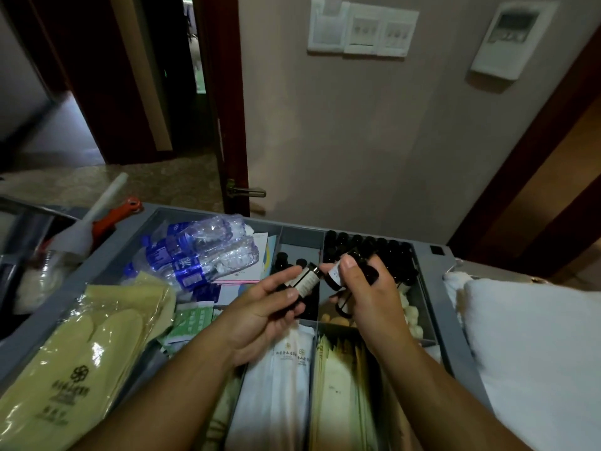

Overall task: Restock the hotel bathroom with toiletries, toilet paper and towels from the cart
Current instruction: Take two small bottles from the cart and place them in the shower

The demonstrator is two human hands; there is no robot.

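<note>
Above the grey cart tray (437, 307), my left hand (263, 315) holds a small dark toiletry bottle (304, 283) with a pale label, lying across the fingers. My right hand (370, 297) grips two small dark bottles (338, 275), one tilted up under the thumb and one hanging below the palm. Rows of the same dark bottles (374, 249) stand in the far compartment just behind my hands. White wrapped packets (279, 385) and cream sachets (341, 392) fill the near compartments under my forearms.
Wrapped water bottles (195, 252) and packed yellow slippers (81, 349) lie in the tray's left section. Folded white towels (533, 346) sit on the cart's right. A brush with an orange handle (107, 219) lies at the far left. A wall and a dark door frame (231, 125) stand behind the cart.
</note>
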